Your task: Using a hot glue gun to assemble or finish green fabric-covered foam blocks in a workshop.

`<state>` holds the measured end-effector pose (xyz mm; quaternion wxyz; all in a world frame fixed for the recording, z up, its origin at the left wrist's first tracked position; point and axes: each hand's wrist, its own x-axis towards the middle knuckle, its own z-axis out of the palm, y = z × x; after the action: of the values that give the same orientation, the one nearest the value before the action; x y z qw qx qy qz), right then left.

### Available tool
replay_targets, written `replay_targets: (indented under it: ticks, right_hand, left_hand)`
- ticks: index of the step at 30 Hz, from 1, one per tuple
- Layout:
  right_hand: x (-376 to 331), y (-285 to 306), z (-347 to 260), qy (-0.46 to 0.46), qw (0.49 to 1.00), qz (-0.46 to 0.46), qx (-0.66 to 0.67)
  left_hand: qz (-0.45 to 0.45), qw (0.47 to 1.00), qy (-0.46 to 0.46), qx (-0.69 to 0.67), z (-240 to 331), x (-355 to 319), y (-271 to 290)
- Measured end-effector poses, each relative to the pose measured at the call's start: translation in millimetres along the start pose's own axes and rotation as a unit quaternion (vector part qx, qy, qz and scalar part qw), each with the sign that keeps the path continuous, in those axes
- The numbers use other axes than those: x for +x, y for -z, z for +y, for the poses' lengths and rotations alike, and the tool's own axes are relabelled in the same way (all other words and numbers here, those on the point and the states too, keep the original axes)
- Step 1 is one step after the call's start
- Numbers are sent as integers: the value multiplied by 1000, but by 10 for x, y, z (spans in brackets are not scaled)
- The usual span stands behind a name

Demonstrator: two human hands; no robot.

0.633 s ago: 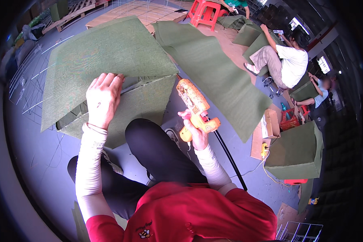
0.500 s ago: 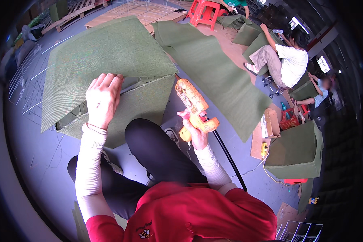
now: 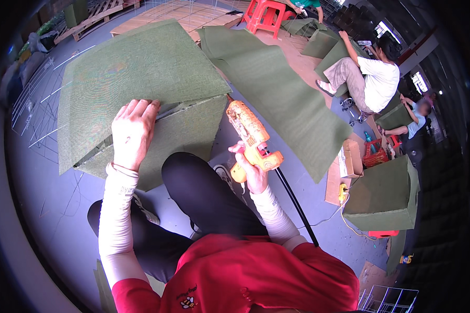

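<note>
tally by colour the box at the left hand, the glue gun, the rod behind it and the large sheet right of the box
Green: 2 (box, sheet)
Orange: 1 (glue gun)
Black: 1 (rod)
Total: 4

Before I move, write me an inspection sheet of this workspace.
Surface: grey floor.
Job's things: green box, gap under its top panel's front edge; orange glue gun, nozzle near the box's corner.
Clutter: green sheet, cardboard box, red stools.
Grips: left grip at the top panel's edge, thumb hidden; right grip around the glue gun's handle.
Cables: pale cable curving by a yellow connector.
Surroundings: other people, including one in a white shirt; wooden pallet.
</note>
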<state>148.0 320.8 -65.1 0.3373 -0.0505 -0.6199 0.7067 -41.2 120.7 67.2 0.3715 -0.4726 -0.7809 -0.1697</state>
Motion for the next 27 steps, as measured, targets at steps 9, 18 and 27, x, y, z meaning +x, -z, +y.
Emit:
replay_targets:
  ticks: [9,18,27]
  right_hand:
    - [-10,-80,-48,-6,1000,28,11]
    - [-21,-63,-30,-5,1000,2,28]
    - [-33,-138,-141,-35,999,19,2]
  left_hand:
    - [-15,1000,10,13,-31,-60,24]
    - [3,1000,10,1,-6,-72,38]
    - [-2,1000,12,2,-35,-113,39]
